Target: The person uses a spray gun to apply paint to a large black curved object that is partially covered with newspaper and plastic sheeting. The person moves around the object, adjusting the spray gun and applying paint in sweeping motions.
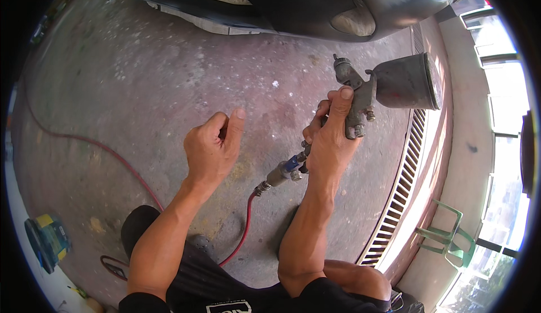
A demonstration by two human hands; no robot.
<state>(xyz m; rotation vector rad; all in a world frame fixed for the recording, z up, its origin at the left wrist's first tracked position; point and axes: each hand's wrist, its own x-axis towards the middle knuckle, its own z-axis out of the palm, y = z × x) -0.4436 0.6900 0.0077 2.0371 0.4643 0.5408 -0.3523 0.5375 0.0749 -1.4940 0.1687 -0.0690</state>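
Note:
In my right hand (329,138) is a worn grey paint spray gun (362,103), the fingers wrapped round its handle and the thumb up near the body. Its dark cup (403,82) lies on its side, pointing right. Below the handle hangs a metal and blue air fitting (283,171), joined to a red air hose (249,217) that runs down by my legs. My left hand (213,147) is a loose fist with the thumb raised, apart from the gun; I see nothing in it. Ahead of both hands is a dark grey car bumper (298,3).
Masking covers the bumper's openings. A slotted drain grate (394,200) runs along the right, beside a low wall and a green plastic chair (448,237). More red hose (107,149) trails over the stained concrete floor at left, near a blue-green and yellow object (48,242).

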